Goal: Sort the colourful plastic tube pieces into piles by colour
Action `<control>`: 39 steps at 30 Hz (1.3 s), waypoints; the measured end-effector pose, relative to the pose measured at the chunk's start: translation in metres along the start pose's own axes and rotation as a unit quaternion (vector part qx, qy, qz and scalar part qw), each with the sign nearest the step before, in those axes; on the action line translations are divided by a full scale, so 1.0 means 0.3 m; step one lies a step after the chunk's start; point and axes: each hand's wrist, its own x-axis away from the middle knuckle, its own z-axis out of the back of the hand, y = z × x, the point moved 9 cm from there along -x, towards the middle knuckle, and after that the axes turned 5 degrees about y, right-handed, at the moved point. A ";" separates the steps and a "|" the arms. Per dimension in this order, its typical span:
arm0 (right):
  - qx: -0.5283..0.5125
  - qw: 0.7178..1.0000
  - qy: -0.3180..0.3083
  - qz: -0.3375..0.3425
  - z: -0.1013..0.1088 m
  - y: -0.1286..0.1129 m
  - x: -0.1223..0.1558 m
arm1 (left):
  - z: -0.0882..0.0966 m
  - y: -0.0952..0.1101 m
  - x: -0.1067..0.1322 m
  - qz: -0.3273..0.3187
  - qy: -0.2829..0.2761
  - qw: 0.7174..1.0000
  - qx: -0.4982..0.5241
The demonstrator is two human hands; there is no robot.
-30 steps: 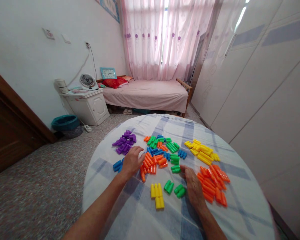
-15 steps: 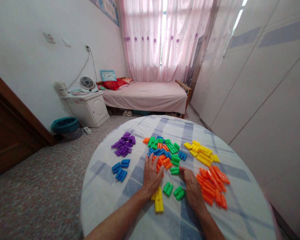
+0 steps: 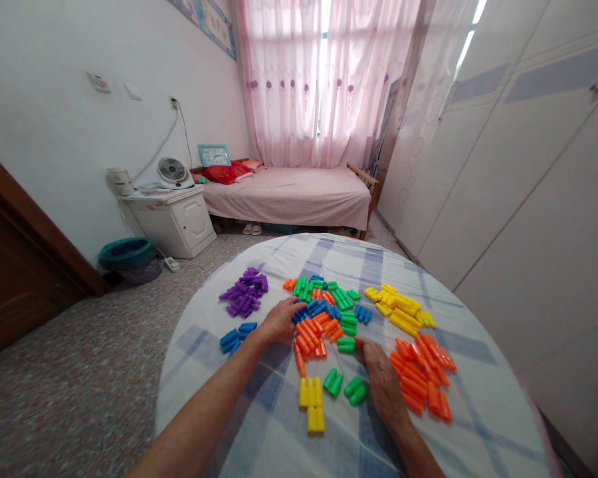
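Note:
My left hand (image 3: 280,320) reaches over the left edge of the mixed pile, its fingers stretched out against the blue plastic building pieces (image 3: 317,308). Whether it grips one is hard to see. Just below lie orange pieces (image 3: 309,335). My right hand (image 3: 383,372) rests on the table with fingers extended, the fingertips beside a green piece (image 3: 346,346). Two more green pieces (image 3: 333,383) lie between the hands, near some joined yellow pieces (image 3: 315,418). My left forearm partly covers a small blue group (image 3: 235,337).
Separate heaps of purple pieces (image 3: 244,292), yellow pieces (image 3: 401,309) and orange pieces (image 3: 421,372) lie on the round table's checked cloth (image 3: 269,418). Beyond the table stand a bed (image 3: 289,192), a white cabinet (image 3: 179,222) with a fan, and a wardrobe (image 3: 518,199).
My left hand has moved left and away from me, from the orange pieces to the blue ones, uncovering the orange and yellow pieces. My right hand stays nearly still.

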 end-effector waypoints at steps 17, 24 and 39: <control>0.011 1.000 -0.003 0.016 0.003 -0.016 -0.007 | 0.029 0.005 0.022 -0.025 -0.011 0.995 -0.091; 0.034 0.999 -0.005 0.021 0.004 -0.017 -0.007 | 0.136 -0.006 0.125 -0.033 -0.012 0.988 -0.153; 0.048 0.999 -0.008 0.013 0.004 -0.032 -0.009 | 0.155 0.100 0.111 -0.085 0.002 0.991 -0.105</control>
